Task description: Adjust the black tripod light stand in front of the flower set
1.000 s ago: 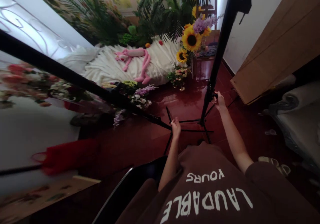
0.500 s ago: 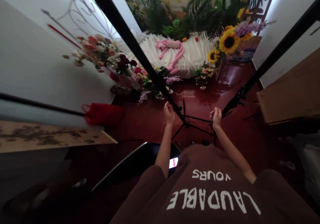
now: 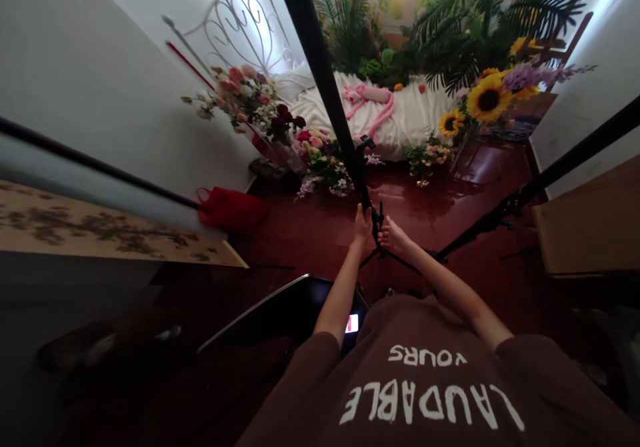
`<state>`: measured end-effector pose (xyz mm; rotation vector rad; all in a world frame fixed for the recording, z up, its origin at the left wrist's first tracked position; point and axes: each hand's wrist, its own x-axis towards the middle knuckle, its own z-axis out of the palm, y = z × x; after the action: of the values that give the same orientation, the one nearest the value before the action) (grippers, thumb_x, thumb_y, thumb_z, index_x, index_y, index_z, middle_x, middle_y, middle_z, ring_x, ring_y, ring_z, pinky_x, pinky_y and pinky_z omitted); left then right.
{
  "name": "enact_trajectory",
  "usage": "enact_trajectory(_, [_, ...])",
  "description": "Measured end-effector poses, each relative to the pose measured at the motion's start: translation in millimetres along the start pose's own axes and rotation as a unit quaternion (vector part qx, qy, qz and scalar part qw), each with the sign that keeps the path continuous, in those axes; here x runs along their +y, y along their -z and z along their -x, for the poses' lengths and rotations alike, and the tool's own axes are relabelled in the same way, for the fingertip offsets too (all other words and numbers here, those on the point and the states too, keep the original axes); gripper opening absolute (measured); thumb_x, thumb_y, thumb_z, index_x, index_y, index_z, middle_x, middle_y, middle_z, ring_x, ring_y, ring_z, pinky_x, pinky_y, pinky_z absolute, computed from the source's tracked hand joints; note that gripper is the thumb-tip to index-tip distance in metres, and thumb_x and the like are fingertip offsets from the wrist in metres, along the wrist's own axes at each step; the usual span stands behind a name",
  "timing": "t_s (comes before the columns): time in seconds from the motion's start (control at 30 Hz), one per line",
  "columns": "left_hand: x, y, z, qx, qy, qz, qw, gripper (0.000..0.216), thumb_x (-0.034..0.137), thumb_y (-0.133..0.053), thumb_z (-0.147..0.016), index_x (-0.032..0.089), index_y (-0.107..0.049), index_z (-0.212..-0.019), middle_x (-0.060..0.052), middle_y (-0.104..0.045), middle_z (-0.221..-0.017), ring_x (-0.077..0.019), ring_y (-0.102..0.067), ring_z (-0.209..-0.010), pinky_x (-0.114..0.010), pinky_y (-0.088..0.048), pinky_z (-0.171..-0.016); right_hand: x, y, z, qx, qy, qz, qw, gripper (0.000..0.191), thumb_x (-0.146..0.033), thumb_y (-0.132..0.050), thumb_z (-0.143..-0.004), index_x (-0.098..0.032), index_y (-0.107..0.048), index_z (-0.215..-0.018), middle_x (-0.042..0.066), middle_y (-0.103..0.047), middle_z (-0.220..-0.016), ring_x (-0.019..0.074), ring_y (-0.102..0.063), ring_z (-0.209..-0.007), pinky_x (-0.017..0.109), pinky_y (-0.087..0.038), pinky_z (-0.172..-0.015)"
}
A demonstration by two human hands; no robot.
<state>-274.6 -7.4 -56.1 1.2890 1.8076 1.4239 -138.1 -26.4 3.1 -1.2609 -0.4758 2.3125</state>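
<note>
A tall black stand pole (image 3: 320, 74) rises from the dark red floor in front of me. My left hand (image 3: 363, 224) is wrapped round its lower part, just above the spread tripod legs. My right hand (image 3: 393, 237) sits against the same pole from the right, fingers curled at the leg joint. A second black stand pole (image 3: 560, 167) leans away to the right, with no hand on it.
A white bed (image 3: 405, 110) with a pink plush toy (image 3: 370, 100) stands at the far end among green plants and sunflowers (image 3: 487, 97). Flower bunches (image 3: 250, 97) and a red bag (image 3: 230, 207) line the left wall. A black chair (image 3: 280, 310) is beside me.
My right hand let go of the right-hand stand and came across to the left pole beside my left hand. The left pole has swung more upright, and my view turned left.
</note>
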Motion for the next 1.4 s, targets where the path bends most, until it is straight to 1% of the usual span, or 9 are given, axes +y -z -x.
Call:
enact_trajectory(0.17, [0.7,-8.2,-1.9,0.026,0.025,0.011,0.999,0.055,0.064,-0.041,-0.092,0.017,-0.059,-0.114,-0.014,-0.069,-0.110,-0.0195,-0.066,-0.100,-0.031,-0.050,-0.089,-15.6,-10.2,-1.7,-0.121,-0.065,-0.193,0.972,0.041,-0.048,-0.030,-0.101,-0.024,-0.030,-0.067,-0.007,-0.036,-0.046,0.0065,-0.036,-0.039,0.011,-0.029,-0.033])
enact_trajectory(0.47, [-1.2,-7.7,-1.9,0.034,0.035,-0.015,0.999,0.054,0.063,-0.041,-0.092,0.017,-0.059,-0.115,-0.014,-0.070,-0.104,-0.0204,-0.068,-0.093,-0.031,-0.050,-0.083,-14.1,-13.6,-13.0,-0.133,-0.064,-0.294,0.944,0.025,-0.031,-0.045,-0.095,-0.020,-0.046,-0.072,-0.012,-0.031,-0.042,0.0035,-0.028,-0.035,0.007,-0.026,-0.031])
enact_trajectory(0.73, [-0.8,-8.2,-2.9,0.044,0.032,-0.028,0.998,0.056,0.064,-0.042,-0.092,0.016,-0.060,-0.113,-0.014,-0.069,-0.101,-0.0213,-0.067,-0.091,-0.031,-0.049,-0.081,-12.9,-17.8,-25.6,-0.046,0.056,-0.110,0.991,0.030,-0.014,-0.048,-0.085,-0.024,-0.029,-0.065,-0.014,-0.018,-0.043,0.0035,-0.017,-0.035,0.010,-0.018,-0.031])
enact_trajectory(0.9, [1.5,-5.8,0.2,0.034,0.008,-0.032,0.999,0.053,0.063,-0.040,-0.093,0.017,-0.060,-0.110,-0.013,-0.069,-0.100,-0.0207,-0.067,-0.090,-0.031,-0.050,-0.082,-13.4,-11.5,-22.1,0.023,0.158,0.034,0.987,0.035,-0.004,-0.055,-0.067,-0.023,-0.026,-0.064,-0.013,-0.025,-0.048,0.0035,-0.020,-0.039,0.013,-0.016,-0.036])
enact_trajectory(0.97, [1.3,-5.9,0.4,0.031,0.003,-0.019,0.999,0.053,0.064,-0.039,-0.093,0.019,-0.060,-0.110,-0.011,-0.070,-0.099,-0.0198,-0.067,-0.090,-0.031,-0.050,-0.083,-21.6,-10.0,-16.0,0.050,0.257,0.141,0.955,0.033,-0.006,-0.058,-0.062,-0.022,-0.029,-0.063,-0.011,-0.029,-0.053,0.0045,-0.028,-0.045,0.013,-0.023,-0.040])
enact_trajectory(1.07, [1.0,-6.9,-0.7,0.034,0.009,-0.011,0.999,0.053,0.065,-0.042,-0.091,0.018,-0.060,-0.109,-0.012,-0.070,-0.099,-0.0207,-0.068,-0.092,-0.031,-0.051,-0.082,-46.9,-22.3,0.5,0.069,0.445,0.228,0.863,0.024,-0.013,-0.065,-0.064,-0.022,-0.046,-0.077,-0.006,-0.045,-0.070,0.0081,-0.044,-0.062,0.016,-0.041,-0.053])
enact_trajectory(1.17, [1.3,-7.7,-2.0,0.045,0.015,-0.014,0.999,0.054,0.065,-0.045,-0.090,0.017,-0.061,-0.110,-0.014,-0.070,-0.102,-0.0227,-0.069,-0.097,-0.032,-0.052,-0.083,-79.8,-54.0,24.3,0.049,0.596,0.296,0.745,0.059,-0.026,-0.072,-0.070,-0.027,-0.046,-0.122,0.004,-0.053,-0.113,0.0166,-0.055,-0.096,0.028,-0.054,-0.075])
enact_trajectory(1.3, [0.0,-8.1,-1.6,0.042,0.016,-0.016,0.999,0.057,0.065,-0.046,-0.090,0.017,-0.060,-0.116,-0.017,-0.069,-0.110,-0.0244,-0.068,-0.105,-0.033,-0.051,-0.088,-113.4,-100.2,43.0,-0.023,0.662,0.424,0.618,0.081,-0.039,-0.067,-0.083,-0.029,-0.019,-0.149,0.012,-0.034,-0.143,0.0283,-0.040,-0.132,0.049,-0.049,-0.099])
enact_trajectory(1.4, [-2.6,-8.4,-0.7,0.039,0.013,-0.008,0.999,0.058,0.066,-0.045,-0.090,0.017,-0.059,-0.118,-0.017,-0.069,-0.113,-0.0249,-0.067,-0.108,-0.035,-0.050,-0.091,-123.4,-119.3,35.1,-0.037,0.658,0.463,0.593,0.074,-0.039,-0.057,-0.091,-0.028,-0.013,-0.150,0.012,-0.040,-0.139,0.0286,-0.047,-0.126,0.053,-0.048,-0.099])
